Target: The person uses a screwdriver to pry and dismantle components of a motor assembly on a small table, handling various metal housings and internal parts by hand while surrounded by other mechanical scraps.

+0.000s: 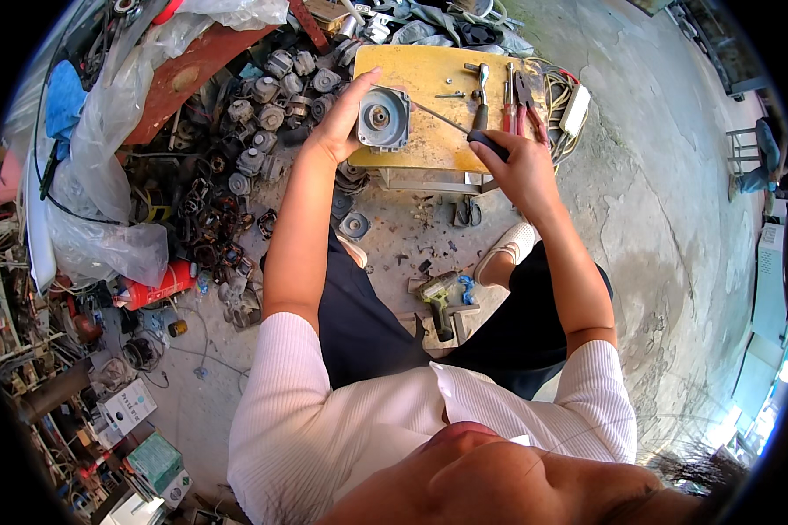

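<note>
My left hand (pixel 340 118) grips the side of a grey, square electric motor housing (pixel 397 133) at the left part of a yellow worktable (pixel 416 63). The housing's open face is turned up, with a round bearing in its middle. In my right hand (pixel 524 166) is a screwdriver (pixel 488 143), closed around its black handle. Its thin shaft slants up and left towards the housing's right edge; I cannot tell whether the tip touches it. Right of the housing lie a small bolt (pixel 451 94), a ratchet wrench (pixel 481 109), a red-handled screwdriver (pixel 510 105) and red-handled pliers (pixel 524 98).
Left of the table is a heap of old motors (pixel 270 115). A white power strip (pixel 575 110) and coiled cable (pixel 555 83) sit at its right edge. A cordless drill (pixel 438 302) stands between my legs. Plastic sheeting (pixel 105 206) hangs at the left. Another person's leg (pixel 756 178) shows far right.
</note>
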Available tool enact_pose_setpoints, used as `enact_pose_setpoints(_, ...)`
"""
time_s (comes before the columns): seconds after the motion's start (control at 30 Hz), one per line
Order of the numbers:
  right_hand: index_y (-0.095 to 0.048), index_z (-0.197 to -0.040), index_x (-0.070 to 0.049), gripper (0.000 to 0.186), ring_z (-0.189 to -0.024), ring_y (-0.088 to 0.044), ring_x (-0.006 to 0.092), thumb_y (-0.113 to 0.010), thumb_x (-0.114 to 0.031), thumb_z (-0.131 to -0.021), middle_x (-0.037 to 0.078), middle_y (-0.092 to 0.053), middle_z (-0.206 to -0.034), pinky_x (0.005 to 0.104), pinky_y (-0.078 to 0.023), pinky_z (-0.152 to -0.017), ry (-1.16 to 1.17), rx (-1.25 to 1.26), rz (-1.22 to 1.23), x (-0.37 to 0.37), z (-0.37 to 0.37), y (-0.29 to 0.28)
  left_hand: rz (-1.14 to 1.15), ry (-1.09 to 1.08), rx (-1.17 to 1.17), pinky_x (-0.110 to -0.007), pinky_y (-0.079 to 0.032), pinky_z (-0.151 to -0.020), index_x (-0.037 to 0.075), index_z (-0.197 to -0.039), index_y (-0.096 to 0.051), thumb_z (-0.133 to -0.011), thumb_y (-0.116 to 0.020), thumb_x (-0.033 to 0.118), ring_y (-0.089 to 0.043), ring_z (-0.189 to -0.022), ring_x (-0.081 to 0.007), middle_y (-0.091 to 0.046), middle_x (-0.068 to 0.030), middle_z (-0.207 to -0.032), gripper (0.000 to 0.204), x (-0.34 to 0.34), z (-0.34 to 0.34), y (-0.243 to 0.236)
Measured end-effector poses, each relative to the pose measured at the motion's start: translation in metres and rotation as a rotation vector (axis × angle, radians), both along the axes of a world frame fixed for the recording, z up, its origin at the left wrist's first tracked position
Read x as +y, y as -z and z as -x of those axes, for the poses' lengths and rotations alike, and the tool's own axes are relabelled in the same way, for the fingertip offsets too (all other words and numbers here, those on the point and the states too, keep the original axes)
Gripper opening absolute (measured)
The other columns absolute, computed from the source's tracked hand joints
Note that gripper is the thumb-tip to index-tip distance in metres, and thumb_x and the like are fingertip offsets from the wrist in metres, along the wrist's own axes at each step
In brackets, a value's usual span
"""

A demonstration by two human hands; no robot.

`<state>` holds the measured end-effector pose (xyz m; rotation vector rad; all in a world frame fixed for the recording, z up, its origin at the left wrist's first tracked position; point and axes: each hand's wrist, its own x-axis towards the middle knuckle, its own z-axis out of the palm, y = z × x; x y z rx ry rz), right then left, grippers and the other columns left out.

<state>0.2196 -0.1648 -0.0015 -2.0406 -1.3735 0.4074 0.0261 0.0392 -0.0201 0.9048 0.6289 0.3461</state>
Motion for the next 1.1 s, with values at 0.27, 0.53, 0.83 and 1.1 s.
enact_pose_setpoints(0.27, -0.071, -0.101, 0.000, 0.032, -0.072, -0.060, 0.0091, -0.066, -0.031, -0.094, 0.006, -0.064, -0.069, 0.0267, -0.047, -0.064, -0.008, 0.040, -0.001, -0.006, -0.031, -0.014, -0.006, -0.047, 0.032, -0.038, -0.059, -0.080, -0.005, -0.125, -0.056, -0.098, -0.044, 0.051, -0.072, -0.087, -0.0292, -0.069, -0.0198, -0.109, 0.063, 0.004, 0.004, 0.004)
enact_pose_setpoints(0.53, -0.055, -0.105, -0.003, 0.025, -0.073, -0.057, 0.0073, -0.059, -0.027, -0.099, 0.001, -0.060, -0.080, 0.0245, -0.046, -0.066, -0.169, 0.528, -0.155, 0.004, -0.020, -0.004, -0.043, 0.019, -0.125, -0.037, -0.058, -0.082, -0.003, -0.128, -0.054, -0.098, -0.039, 0.056, -0.071, -0.091, -0.0274, -0.068, -0.0208, -0.110, 0.068, -0.010, -0.002, -0.013)
enact_pose_setpoints(0.83, -0.069, -0.098, 0.000, 0.028, -0.067, -0.056, 0.0063, -0.069, -0.027, -0.092, 0.002, -0.065, -0.077, 0.0236, -0.046, -0.061, -0.043, 0.737, -0.106, 0.020, 0.016, -0.011, -0.039, -0.098, -0.144, -0.035, -0.056, -0.085, 0.002, -0.132, -0.052, -0.100, -0.037, 0.054, -0.067, -0.097, -0.0210, -0.066, -0.0150, -0.112, 0.063, -0.042, -0.022, -0.001)
enact_pose_setpoints(1.1, -0.075, -0.097, -0.007, 0.022, -0.076, -0.062, 0.0241, -0.077, -0.022, -0.081, 0.011, -0.063, -0.085, 0.0343, -0.049, -0.071, -0.073, 0.321, -0.174, 0.032, 0.037, -0.007, -0.217, -0.102, -0.178, -0.030, -0.050, -0.089, 0.005, -0.135, -0.050, -0.101, -0.038, 0.054, -0.061, -0.102, -0.0158, -0.062, -0.0086, -0.114, 0.061, -0.068, -0.031, -0.001)
